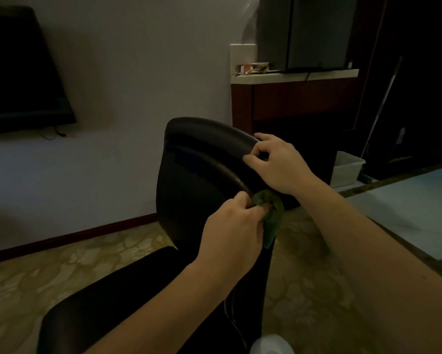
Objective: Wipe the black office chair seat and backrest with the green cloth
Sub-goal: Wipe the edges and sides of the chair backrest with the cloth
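There, green cloth (272, 213) in left hand (231, 226)

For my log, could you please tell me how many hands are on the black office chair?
2: right hand grips the black padded backrest; left hand holds the crumpled green cloth against it lower down.

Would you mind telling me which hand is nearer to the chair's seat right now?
Left. The left hand holds the green cloth low on the backrest edge, above the seat; the right hand grips the edge higher up.
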Available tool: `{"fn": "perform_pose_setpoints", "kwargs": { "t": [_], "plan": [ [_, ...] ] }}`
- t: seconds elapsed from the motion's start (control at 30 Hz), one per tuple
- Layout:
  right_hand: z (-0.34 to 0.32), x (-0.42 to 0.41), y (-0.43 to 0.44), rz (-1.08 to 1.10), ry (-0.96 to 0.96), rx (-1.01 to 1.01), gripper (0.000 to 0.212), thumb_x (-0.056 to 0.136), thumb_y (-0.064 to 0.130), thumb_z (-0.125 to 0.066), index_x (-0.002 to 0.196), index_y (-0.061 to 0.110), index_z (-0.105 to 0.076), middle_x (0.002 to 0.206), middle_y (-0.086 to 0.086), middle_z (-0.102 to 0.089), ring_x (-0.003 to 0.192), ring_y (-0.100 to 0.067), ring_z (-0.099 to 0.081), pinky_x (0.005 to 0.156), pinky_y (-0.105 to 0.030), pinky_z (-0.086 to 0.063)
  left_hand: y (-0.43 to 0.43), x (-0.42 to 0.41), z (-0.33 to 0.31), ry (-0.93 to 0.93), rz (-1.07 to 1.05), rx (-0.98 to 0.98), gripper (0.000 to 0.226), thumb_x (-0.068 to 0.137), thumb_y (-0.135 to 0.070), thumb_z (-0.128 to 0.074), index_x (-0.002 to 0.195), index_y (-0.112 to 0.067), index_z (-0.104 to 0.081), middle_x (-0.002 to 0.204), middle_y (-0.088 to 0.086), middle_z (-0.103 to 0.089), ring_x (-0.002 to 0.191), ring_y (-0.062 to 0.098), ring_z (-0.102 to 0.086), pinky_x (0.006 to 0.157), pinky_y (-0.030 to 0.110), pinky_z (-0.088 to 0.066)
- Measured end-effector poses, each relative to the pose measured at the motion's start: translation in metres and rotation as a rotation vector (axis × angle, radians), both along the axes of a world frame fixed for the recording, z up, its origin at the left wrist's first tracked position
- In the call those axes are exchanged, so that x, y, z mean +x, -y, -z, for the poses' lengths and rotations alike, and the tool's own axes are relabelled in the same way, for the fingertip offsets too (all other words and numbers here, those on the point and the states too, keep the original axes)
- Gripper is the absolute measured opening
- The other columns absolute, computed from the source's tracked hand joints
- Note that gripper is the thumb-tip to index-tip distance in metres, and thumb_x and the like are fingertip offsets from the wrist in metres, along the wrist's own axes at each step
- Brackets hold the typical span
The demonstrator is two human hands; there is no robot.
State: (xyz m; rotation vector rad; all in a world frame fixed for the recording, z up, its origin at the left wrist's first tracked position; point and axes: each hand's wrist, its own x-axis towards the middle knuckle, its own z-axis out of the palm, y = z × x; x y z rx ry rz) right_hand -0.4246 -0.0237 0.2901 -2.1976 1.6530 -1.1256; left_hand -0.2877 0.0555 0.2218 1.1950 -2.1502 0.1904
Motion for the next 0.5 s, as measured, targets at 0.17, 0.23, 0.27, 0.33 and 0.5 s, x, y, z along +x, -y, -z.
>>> {"fn": "perform_pose_setpoints", "kwargs": {
  "t": [0.17, 0.23, 0.27, 0.33, 0.5],
  "plan": [
    [0.0, 0.002, 0.001, -0.009, 0.004, 0.006, 0.019, 0.091, 0.039, -0.061, 0.078, 0.026, -0.065, 0.152, 0.008, -0.037, 0.135, -0.021, -0.039, 0.11, -0.046, -0.033, 0.004, 0.004, -0.011, -0.015, -0.004, -0.03, 0.032, 0.101, -0.037, -0.045, 0.126, -0.031, -0.065, 0.096, -0.009, -0.048, 0.075, 0.007, -0.045, 0.059, 0.019, -0.037],
    [0.0, 0.001, 0.001, -0.002, 0.002, 0.007, 0.019, 0.091, 0.04, -0.061, 0.078, 0.027, -0.065, 0.152, 0.009, -0.037, 0.135, -0.021, -0.039, 0.111, -0.049, -0.032, 0.0, -0.003, -0.004, 0.008, 0.007, -0.017, 0.038, 0.099, -0.04, -0.037, 0.126, -0.031, -0.063, 0.1, -0.007, -0.051, 0.079, 0.009, -0.047, 0.067, 0.025, -0.047],
    [0.0, 0.001, 0.001, 0.0, -0.002, 0.011, 0.018, 0.091, 0.04, -0.061, 0.078, 0.028, -0.065, 0.152, 0.01, -0.036, 0.135, -0.021, -0.039, 0.111, -0.05, -0.031, -0.005, -0.007, 0.002, 0.034, 0.03, -0.003, 0.041, 0.098, -0.041, -0.034, 0.126, -0.031, -0.063, 0.103, -0.005, -0.051, 0.082, 0.011, -0.048, 0.071, 0.029, -0.049],
    [-0.001, 0.001, 0.001, -0.007, 0.009, 0.024, 0.017, 0.092, 0.038, -0.061, 0.079, 0.027, -0.065, 0.152, 0.01, -0.035, 0.135, -0.02, -0.038, 0.111, -0.046, -0.03, -0.012, -0.014, 0.02, 0.14, 0.082, 0.04, 0.037, 0.098, -0.038, -0.04, 0.126, -0.033, -0.063, 0.107, -0.001, -0.054, 0.084, 0.017, -0.052, 0.07, 0.032, -0.049],
    [0.004, 0.0, -0.004, -0.024, 0.065, 0.001, 0.017, 0.093, 0.037, -0.06, 0.078, 0.029, -0.064, 0.151, 0.008, -0.037, 0.137, -0.02, -0.036, 0.113, -0.049, -0.029, -0.011, 0.0, 0.037, 0.117, 0.077, 0.04, 0.043, 0.091, -0.038, -0.034, 0.115, -0.037, -0.07, 0.094, -0.006, -0.058, 0.071, 0.011, -0.053, 0.055, 0.026, -0.049]
  ]
}}
